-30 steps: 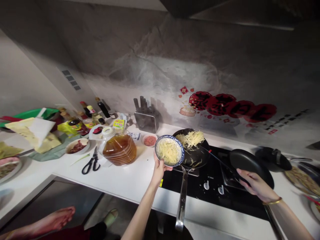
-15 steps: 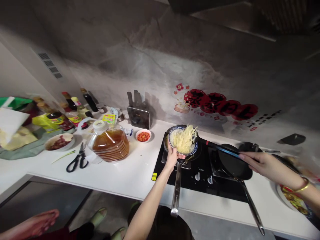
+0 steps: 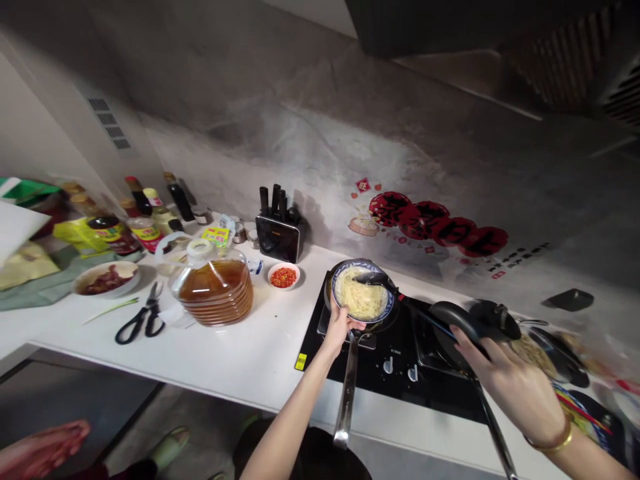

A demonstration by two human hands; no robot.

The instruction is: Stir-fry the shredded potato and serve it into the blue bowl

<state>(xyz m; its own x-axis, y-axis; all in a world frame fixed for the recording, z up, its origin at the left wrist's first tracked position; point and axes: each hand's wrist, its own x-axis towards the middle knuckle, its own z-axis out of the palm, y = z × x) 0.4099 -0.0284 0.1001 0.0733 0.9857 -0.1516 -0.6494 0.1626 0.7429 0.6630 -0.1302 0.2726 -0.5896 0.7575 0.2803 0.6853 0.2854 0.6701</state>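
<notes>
My left hand (image 3: pixel 341 327) grips the near rim of a blue-and-white bowl (image 3: pixel 389 305), thumb on the inside. Pale shreds that look like potato (image 3: pixel 361 301) fill the bowl, which is held over a frying pan (image 3: pixel 328 293) on the left burner. My right hand (image 3: pixel 520 383) is closed around the handle of a black spatula (image 3: pixel 423 312). Its dark head lies among the shreds in the bowl. Below my left hand, the pan's metal handle (image 3: pixel 347 393) points toward me. The bowl hides most of the pan's inside.
A second pan's handle (image 3: pixel 493 420) juts over the counter edge at right. On the left stand a large oil jug (image 3: pixel 215 287), a bowl of chopped chili (image 3: pixel 283 277), scissors (image 3: pixel 143 320), a bowl of meat (image 3: pixel 107 280) and a knife block (image 3: pixel 279 239). Another person's hand (image 3: pixel 47 450) shows lower left.
The heap of shreds raised at the bowl's right side has dropped back down. The spatula's head has moved left into the bowl, and my right hand is lower and closer to me.
</notes>
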